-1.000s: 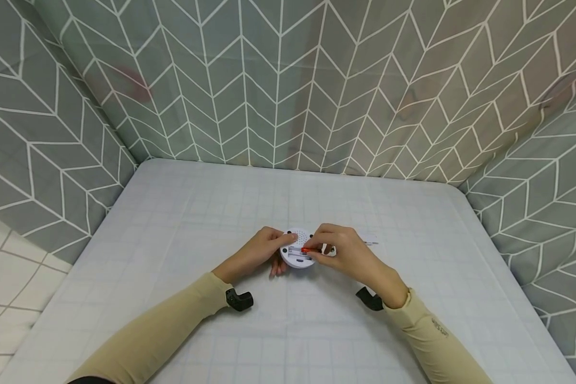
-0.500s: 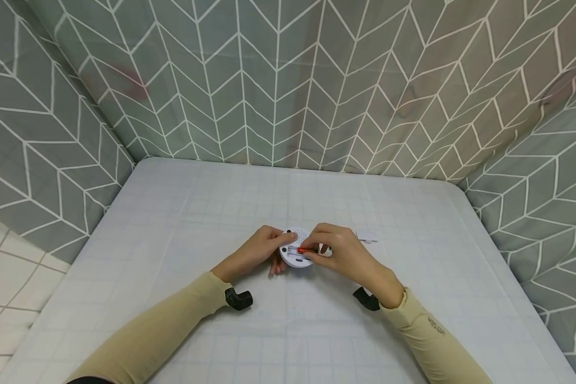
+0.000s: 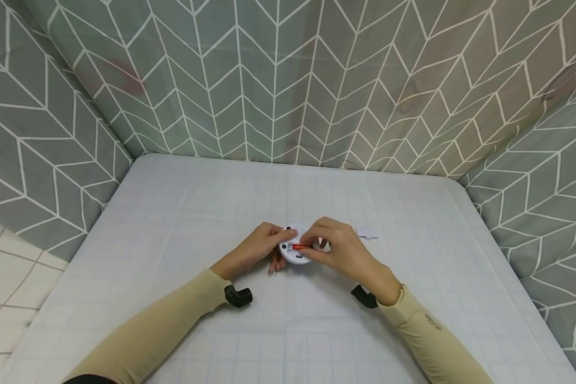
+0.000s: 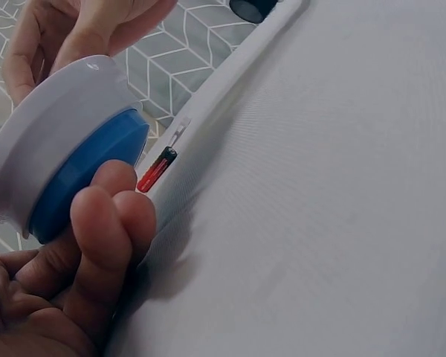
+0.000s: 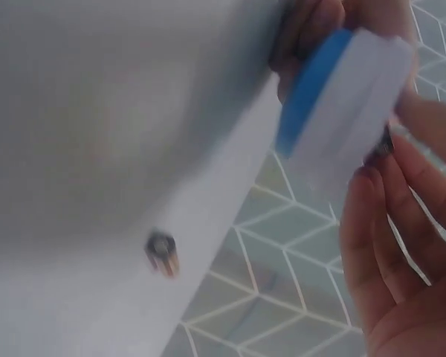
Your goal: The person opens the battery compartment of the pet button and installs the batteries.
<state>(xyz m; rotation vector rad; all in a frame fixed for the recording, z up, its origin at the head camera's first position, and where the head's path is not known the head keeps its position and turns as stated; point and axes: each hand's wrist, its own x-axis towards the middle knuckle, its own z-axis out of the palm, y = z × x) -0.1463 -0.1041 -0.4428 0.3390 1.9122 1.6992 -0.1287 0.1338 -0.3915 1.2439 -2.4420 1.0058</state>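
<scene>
In the head view, my left hand (image 3: 261, 246) grips the left side of a round white device (image 3: 296, 260), thumb on its dotted back and fingers beneath. The left wrist view shows the device's blue face (image 4: 85, 175) turned down toward these fingers. My right hand (image 3: 341, 242) pinches a red and black battery (image 3: 297, 247) at the open battery slot on the back. Its fingers hide the battery's right end, so I cannot tell whether it is fully seated. A second red and black battery (image 4: 157, 169) lies on the table, apart from both hands.
A small flat white piece (image 3: 367, 232) lies on the table just right of my right hand, with a thin rod-like item along it. White cloth covers the table (image 3: 211, 197). Patterned grey curtains (image 3: 278, 80) stand behind and at both sides.
My right hand has moved slightly left with the battery, which now lies more over the slot. The left hand keeps its grip on the device. The head view has shifted a little.
</scene>
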